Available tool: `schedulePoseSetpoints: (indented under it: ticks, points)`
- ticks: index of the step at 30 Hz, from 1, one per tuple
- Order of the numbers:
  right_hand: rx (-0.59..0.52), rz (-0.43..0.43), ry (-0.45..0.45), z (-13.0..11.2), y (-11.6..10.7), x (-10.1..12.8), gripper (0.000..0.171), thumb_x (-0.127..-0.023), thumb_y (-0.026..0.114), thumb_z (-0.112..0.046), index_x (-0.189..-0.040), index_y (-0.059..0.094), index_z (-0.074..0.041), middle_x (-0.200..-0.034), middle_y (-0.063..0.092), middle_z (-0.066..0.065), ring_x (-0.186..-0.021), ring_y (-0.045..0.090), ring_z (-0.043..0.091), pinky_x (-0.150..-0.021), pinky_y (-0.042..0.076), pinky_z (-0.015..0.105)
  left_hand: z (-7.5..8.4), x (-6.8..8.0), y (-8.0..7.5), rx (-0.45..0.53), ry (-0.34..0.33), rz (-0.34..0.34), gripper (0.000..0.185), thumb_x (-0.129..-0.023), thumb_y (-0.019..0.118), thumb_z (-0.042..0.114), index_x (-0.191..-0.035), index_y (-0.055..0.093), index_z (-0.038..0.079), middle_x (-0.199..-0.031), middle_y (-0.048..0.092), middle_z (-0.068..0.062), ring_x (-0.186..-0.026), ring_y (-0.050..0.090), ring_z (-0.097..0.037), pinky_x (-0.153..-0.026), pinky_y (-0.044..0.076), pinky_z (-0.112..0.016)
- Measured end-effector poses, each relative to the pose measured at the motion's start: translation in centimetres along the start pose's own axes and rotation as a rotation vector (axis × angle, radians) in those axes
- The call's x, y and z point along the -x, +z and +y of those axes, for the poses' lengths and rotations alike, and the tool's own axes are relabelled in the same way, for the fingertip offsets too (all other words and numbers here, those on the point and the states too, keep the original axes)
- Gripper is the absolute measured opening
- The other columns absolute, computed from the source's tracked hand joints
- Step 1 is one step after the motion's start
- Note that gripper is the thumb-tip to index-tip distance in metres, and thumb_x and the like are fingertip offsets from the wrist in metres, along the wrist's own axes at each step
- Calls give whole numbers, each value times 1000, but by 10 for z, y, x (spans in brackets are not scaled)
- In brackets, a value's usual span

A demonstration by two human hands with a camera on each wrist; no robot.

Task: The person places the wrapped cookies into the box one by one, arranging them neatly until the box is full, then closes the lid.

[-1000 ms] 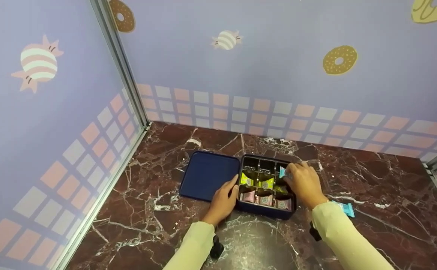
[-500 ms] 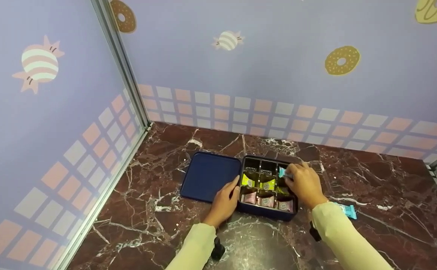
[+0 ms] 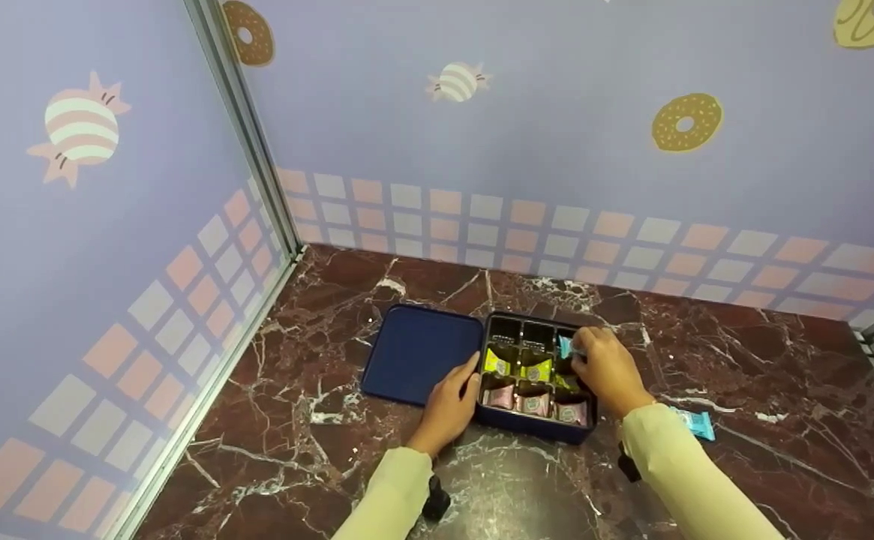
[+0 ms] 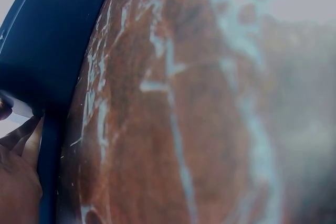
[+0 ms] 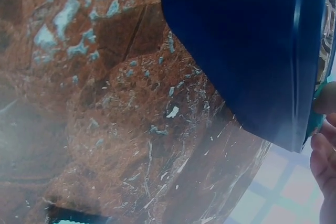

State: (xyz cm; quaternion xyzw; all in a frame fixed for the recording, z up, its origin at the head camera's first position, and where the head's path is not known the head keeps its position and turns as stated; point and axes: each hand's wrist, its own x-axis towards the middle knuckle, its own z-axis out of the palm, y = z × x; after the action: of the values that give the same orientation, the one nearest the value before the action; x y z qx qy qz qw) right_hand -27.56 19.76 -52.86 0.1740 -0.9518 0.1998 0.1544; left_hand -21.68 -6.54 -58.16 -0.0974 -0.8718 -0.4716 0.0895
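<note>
Marble worktop [image 3: 316,450] fills the lower frame; left hand [image 3: 452,401] lies flat, steadying the box [image 3: 534,427], right hand [image 3: 608,367] pinches a blue packet [image 3: 566,346] over a compartment.

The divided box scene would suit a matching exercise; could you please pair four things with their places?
Things:
1. box lid
2. blue packet
3. left hand
4. pink packets

Places:
A. near row of the divided box
B. pinched in the right hand, over the box's far right corner
C. flat on the marble table, left of the box
D. resting against the box's left wall

Pairs: 1-C, 2-B, 3-D, 4-A
</note>
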Motion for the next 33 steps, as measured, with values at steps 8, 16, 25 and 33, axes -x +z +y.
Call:
schedulePoseSetpoints:
  ticks: [8, 16, 25, 33]
  points:
    - [-4, 9, 5, -1, 2, -4, 14, -78, 72, 2, -88, 63, -3, -92, 66, 13, -87, 59, 32, -76, 52, 46, 0, 0, 0, -2, -20, -12, 44, -103, 44, 27, -146, 45, 13, -135, 59, -8, -124, 57, -26, -104, 45, -44]
    - [-20, 35, 3, 1, 7, -5, 12, -80, 73, 0, -86, 63, -3, -88, 65, 13, -85, 59, 33, -75, 52, 47, 0, 0, 0, -1, -8, 3, 44, -103, 45, 26, -145, 46, 14, -134, 60, -8, -123, 58, -26, -104, 46, -43]
    - [-17, 30, -33, 3, 13, -4, 8, -80, 70, 5, -85, 64, 2, -93, 66, 17, -87, 60, 36, -78, 53, 47, 0, 1, 0, 6, -11, -6, 44, -103, 45, 27, -146, 45, 13, -135, 59, -8, -124, 57, -26, -103, 46, -44]
    - [-26, -4, -36, 3, 11, -3, 8, -82, 69, 5, -88, 66, 1, -95, 67, 16, -89, 65, 36, -79, 54, 48, 0, 1, -1, -2, -15, -11, 45, -103, 44, 27, -146, 45, 14, -135, 59, -8, -124, 57, -26, -104, 46, -43]
